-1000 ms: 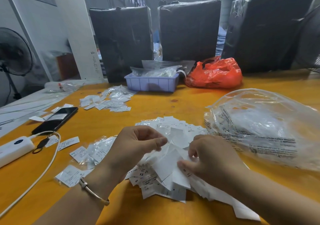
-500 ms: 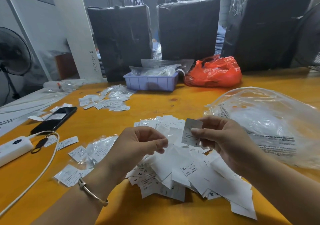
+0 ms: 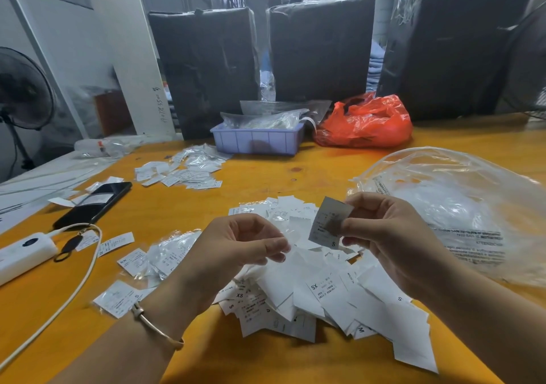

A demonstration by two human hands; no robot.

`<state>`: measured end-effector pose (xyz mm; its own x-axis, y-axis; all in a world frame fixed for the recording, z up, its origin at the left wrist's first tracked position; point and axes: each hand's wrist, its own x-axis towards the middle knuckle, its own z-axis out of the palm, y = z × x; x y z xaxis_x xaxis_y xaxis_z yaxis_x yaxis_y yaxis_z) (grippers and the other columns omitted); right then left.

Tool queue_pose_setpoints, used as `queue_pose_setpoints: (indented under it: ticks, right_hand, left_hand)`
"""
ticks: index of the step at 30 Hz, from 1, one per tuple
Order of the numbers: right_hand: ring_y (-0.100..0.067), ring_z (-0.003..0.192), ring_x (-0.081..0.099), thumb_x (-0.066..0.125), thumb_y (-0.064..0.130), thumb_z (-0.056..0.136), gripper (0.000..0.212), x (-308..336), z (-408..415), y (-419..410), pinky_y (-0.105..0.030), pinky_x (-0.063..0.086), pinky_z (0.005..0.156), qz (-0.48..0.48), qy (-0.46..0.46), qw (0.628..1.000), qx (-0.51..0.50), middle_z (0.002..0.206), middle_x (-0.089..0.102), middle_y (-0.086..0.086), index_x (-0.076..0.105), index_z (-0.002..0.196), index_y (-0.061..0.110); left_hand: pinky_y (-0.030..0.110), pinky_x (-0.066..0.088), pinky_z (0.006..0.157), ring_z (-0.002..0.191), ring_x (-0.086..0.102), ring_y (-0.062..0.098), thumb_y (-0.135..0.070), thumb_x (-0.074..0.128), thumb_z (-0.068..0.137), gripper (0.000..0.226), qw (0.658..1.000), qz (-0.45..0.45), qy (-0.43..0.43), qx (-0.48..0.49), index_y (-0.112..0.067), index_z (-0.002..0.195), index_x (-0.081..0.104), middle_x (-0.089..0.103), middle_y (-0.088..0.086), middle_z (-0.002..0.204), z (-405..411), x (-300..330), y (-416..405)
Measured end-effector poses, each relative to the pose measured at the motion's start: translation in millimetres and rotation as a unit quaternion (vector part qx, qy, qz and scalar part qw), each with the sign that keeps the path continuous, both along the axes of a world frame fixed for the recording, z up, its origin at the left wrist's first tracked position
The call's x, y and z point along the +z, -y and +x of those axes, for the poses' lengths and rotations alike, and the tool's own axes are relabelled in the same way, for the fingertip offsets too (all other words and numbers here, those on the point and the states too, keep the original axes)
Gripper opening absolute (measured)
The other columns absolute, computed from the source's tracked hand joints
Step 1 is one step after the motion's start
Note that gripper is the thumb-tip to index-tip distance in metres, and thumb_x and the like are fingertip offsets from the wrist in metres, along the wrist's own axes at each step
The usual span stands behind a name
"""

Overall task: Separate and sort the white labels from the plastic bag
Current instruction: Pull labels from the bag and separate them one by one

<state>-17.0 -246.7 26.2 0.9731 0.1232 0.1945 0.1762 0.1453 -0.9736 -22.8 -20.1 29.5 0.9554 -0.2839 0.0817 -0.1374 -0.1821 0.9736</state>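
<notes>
Above the heap, your right hand (image 3: 393, 236) pinches one label (image 3: 329, 225) between thumb and fingertips, lifted clear of the pile and tilted toward your eyes. Likely reason: the size letter sits at its lower edge and needs reading before it goes anywhere. An "S" shows there.

Left hand (image 3: 236, 247) hovers over the pile, fingers loosely curled. Whether anything thin is caught between thumb and forefinger you cannot tell from this angle; nothing plainly shows. It looks poised to take the next label or receive this one.

Unsorted labels (image 3: 334, 298) lie in a loose overlapping heap on the yellow surface (image 3: 266, 360) right under both hands, mixed sizes visible (XS, S, M). Close in, so each pick is short.

Clear plastic bag (image 3: 461, 212) lies slumped to your right, just beside the heap; print on its side.

Smaller groups sit apart: one near your left wrist (image 3: 133, 265), partly in crinkled film, and one farther back (image 3: 183, 172) before the blue tray (image 3: 257, 141). Judged to be sorted lots, kept separate by size. Sorting looks early on; the main heap is large.

Phone (image 3: 94, 203) and white charger (image 3: 23, 253) rest at far left, out of the work zone.
</notes>
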Motion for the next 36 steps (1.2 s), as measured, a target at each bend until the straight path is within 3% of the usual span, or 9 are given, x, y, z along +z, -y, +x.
queue_pose_setpoints:
  ticks: [7,10,16,18,21,24,28,36]
  right_hand:
    - [-0.010,0.052,0.052,0.075,0.016,0.065,0.011,7.5,-9.6,-4.7,-0.016,0.040,0.045,0.016,0.074,0.997,-0.031,0.065,0.064,-0.010,0.065,0.066,0.013]
    - [-0.013,0.050,0.050,0.072,0.015,0.070,0.018,9.7,-13.4,-7.0,-0.018,0.038,0.044,0.016,0.134,0.990,-0.043,0.062,0.064,-0.009,0.061,0.077,0.002]
    - [-0.016,0.056,0.066,0.073,0.014,0.071,0.018,14.4,-30.1,-12.2,-0.015,0.047,0.049,-0.056,0.232,0.969,-0.063,0.074,0.074,-0.006,0.059,0.079,0.007]
    - [-0.017,0.058,0.068,0.076,0.008,0.074,0.017,14.6,-32.3,-12.8,-0.021,0.052,0.051,-0.091,0.252,0.959,-0.089,0.074,0.074,-0.003,0.059,0.078,0.008]
    - [-0.020,0.059,0.068,0.077,0.002,0.075,0.019,15.4,-33.5,-13.2,-0.040,0.056,0.055,-0.134,0.263,0.948,-0.118,0.073,0.073,0.002,0.060,0.076,0.011]
    - [-0.024,0.059,0.066,0.077,0.001,0.075,0.020,15.0,-33.2,-13.0,-0.047,0.051,0.053,-0.155,0.269,0.943,-0.120,0.071,0.072,0.003,0.061,0.074,0.012]
    - [-0.027,0.060,0.065,0.077,0.000,0.075,0.024,13.8,-32.4,-13.1,-0.051,0.050,0.052,-0.162,0.265,0.944,-0.110,0.071,0.071,0.002,0.061,0.073,0.017]
    - [-0.021,0.062,0.066,0.077,0.002,0.077,0.022,13.7,-30.9,-12.4,-0.048,0.049,0.054,-0.186,0.277,0.935,-0.120,0.069,0.070,0.009,0.061,0.073,0.017]
  left_hand:
    - [0.016,0.052,0.067,0.077,0.072,0.014,-0.036,0.081,0.063,0.026,1.000,-0.003,0.023,-0.004,-0.019,0.081,0.080,0.077,0.008,0.081,-2.6,0.0,3.2]
    - [0.015,0.052,0.066,0.075,0.072,0.013,-0.029,0.082,0.062,0.021,0.999,-0.026,0.023,-0.010,-0.018,0.079,0.080,0.076,0.008,0.080,-3.0,0.5,3.8]
    - [0.016,0.053,0.068,0.075,0.072,0.013,-0.025,0.083,0.060,0.019,0.998,-0.054,0.037,-0.019,-0.015,0.077,0.079,0.076,0.008,0.079,-4.3,2.1,4.2]
    - [0.016,0.053,0.069,0.076,0.072,0.014,-0.027,0.083,0.059,0.021,0.997,-0.058,0.038,-0.016,-0.016,0.077,0.080,0.076,0.008,0.081,-4.5,2.4,3.8]
    - [0.016,0.053,0.069,0.076,0.071,0.013,-0.027,0.083,0.058,0.022,0.997,-0.060,0.038,-0.013,-0.016,0.077,0.080,0.076,0.008,0.081,-4.6,2.7,3.7]
    - [0.015,0.052,0.069,0.075,0.071,0.012,-0.028,0.083,0.058,0.023,0.997,-0.062,0.038,-0.012,-0.016,0.077,0.080,0.076,0.007,0.079,-5.1,3.3,3.9]
    - [0.015,0.052,0.069,0.075,0.071,0.012,-0.026,0.083,0.060,0.021,0.997,-0.064,0.036,-0.012,-0.015,0.078,0.080,0.076,0.007,0.080,-5.1,3.8,3.6]
    - [0.016,0.052,0.070,0.076,0.071,0.015,-0.027,0.085,0.066,0.022,0.997,-0.054,0.038,-0.027,-0.014,0.082,0.079,0.075,0.010,0.082,-5.1,3.3,1.8]
